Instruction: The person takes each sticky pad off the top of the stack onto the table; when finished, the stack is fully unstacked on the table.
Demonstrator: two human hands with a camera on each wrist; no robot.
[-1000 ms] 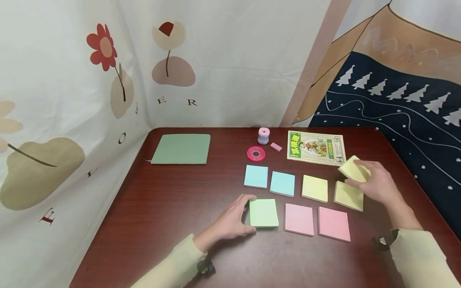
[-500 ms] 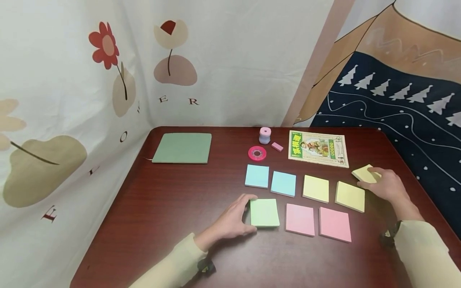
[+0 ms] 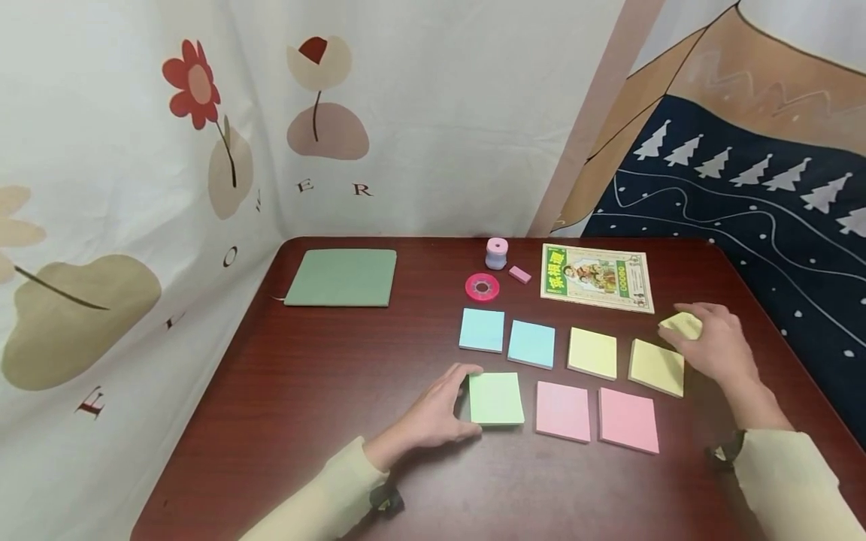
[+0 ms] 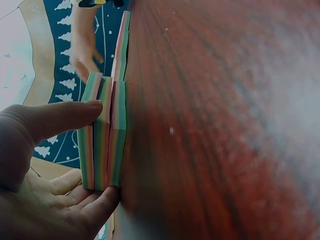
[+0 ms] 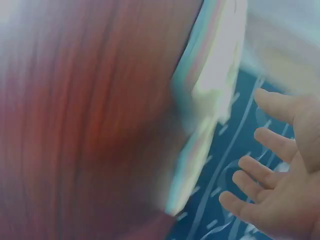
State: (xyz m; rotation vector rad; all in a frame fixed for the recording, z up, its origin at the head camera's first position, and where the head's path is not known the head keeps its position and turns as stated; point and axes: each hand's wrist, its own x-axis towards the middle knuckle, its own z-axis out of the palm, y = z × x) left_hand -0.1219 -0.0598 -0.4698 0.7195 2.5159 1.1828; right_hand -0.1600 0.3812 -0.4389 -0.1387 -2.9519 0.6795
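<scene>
My left hand (image 3: pixel 440 413) grips a stack of sticky note pads with a green top (image 3: pixel 497 400). In the left wrist view, thumb and fingers hold opposite edges of this striped stack (image 4: pixel 102 145). My right hand (image 3: pixel 720 346) is at the far right beside a yellow sticky note pad (image 3: pixel 682 326) that it partly hides. In the right wrist view, its fingers (image 5: pixel 257 172) are spread and apart from the blurred pads. Just left of it lie another yellow pad (image 3: pixel 656 367) and a third yellow pad (image 3: pixel 592 353).
Two pink pads (image 3: pixel 563 411) and two blue pads (image 3: pixel 482 330) lie nearby. Further back are a pink tape roll (image 3: pixel 482 287), a spool-shaped item (image 3: pixel 497 254), a small pink block (image 3: pixel 519 275) and a printed card (image 3: pixel 597 278). A green notebook (image 3: pixel 340 278) lies back left.
My right hand has carried the yellow pad rightward, set it on the table beyond the other yellow pads, and let go. My left hand has stayed on the green-topped stack.
</scene>
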